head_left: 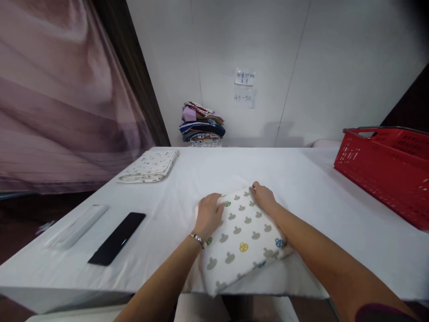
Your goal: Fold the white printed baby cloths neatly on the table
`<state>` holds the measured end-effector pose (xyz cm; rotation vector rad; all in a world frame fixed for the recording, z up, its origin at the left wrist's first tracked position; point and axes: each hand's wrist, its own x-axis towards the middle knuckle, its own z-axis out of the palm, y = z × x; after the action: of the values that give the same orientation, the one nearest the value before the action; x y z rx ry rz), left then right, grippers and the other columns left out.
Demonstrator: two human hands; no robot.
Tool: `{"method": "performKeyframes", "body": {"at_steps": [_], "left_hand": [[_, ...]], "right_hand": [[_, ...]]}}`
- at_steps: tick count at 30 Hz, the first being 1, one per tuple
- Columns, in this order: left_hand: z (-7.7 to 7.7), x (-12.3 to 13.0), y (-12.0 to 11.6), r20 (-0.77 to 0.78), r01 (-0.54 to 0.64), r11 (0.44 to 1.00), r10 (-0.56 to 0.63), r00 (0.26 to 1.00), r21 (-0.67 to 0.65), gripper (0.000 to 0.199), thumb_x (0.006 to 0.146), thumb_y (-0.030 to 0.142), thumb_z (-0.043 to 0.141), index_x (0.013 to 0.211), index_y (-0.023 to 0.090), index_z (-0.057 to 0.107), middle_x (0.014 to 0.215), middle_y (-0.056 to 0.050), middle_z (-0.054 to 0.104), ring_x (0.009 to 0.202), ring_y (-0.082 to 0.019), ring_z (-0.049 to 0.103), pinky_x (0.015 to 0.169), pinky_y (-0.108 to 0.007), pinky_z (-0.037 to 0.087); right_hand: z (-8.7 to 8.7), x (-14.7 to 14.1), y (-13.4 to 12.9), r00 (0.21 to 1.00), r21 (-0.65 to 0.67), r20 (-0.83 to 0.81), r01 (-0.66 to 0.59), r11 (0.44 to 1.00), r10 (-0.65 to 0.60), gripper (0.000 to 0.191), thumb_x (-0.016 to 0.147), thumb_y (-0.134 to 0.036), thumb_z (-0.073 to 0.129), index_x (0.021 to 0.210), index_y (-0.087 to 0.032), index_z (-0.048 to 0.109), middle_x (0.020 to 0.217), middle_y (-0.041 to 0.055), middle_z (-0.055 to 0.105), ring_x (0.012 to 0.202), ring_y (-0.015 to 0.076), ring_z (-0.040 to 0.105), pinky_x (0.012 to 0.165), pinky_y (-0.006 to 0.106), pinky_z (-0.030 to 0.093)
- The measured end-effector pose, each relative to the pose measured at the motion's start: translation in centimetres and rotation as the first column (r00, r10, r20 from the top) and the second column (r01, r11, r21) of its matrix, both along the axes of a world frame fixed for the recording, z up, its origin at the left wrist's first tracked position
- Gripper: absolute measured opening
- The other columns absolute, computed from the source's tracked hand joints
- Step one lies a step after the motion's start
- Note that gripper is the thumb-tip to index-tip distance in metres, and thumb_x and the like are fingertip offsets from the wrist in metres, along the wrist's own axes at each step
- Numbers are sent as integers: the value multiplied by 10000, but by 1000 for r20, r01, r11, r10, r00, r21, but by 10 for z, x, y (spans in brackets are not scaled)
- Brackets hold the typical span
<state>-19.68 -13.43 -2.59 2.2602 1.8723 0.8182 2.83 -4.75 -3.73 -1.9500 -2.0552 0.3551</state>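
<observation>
A white cloth printed with grey mushrooms, and a few green, yellow and blue ones, lies folded at the table's near edge. Over its far left edge curls my left hand, with the thumb on top of the fabric; a silver bracelet circles that wrist. My right hand closes on the far right corner, its fingertips partly hidden by the hand. The forearm crosses the cloth's right side. Part of the lower layers shows along the near right edge, hanging slightly loose.
On the table, a folded patterned cloth lies far left, a black phone and a white packet near left. A red basket stands right. Behind is a fabric stack; paper notes hang on the wall.
</observation>
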Motion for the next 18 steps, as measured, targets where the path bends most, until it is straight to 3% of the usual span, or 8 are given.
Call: {"method": "performKeyframes", "body": {"at_steps": [4,8,13,18], "left_hand": [[-9,20,-24,-121,208,973,-220,968,-102,503,865,499,424,1290,234,463,1427,-77,385,1341,-274,275,1098,-525,158],[-22,25,-31,-155,210,961,-239,959,-181,594,867,581,337,1344,237,414,1471,-74,307,1372,-274,209,1112,-538,102],[-20,23,-27,-164,200,962,-232,959,-188,589,870,571,340,1347,234,411,1476,-71,296,1378,-259,197,1116,-531,91],[-4,32,-30,-136,181,951,-219,966,-251,595,866,580,335,1335,225,423,1476,-99,289,1377,-283,195,1095,-560,122]], "right_hand": [[5,6,3,993,-31,-112,19,999,-22,255,894,-372,414,957,-180,570,845,80,653,774,190,590,620,259,346],[12,24,-8,967,-67,-256,4,998,-21,316,904,-382,354,903,-176,595,818,39,666,615,124,578,581,231,381],[15,52,-61,934,-84,-357,-45,995,12,315,867,-392,379,712,-195,569,668,-3,625,534,120,536,543,238,374],[19,62,-122,978,-38,-206,-48,998,39,335,858,-459,409,678,-217,555,622,-5,594,598,153,527,543,253,320]]}}
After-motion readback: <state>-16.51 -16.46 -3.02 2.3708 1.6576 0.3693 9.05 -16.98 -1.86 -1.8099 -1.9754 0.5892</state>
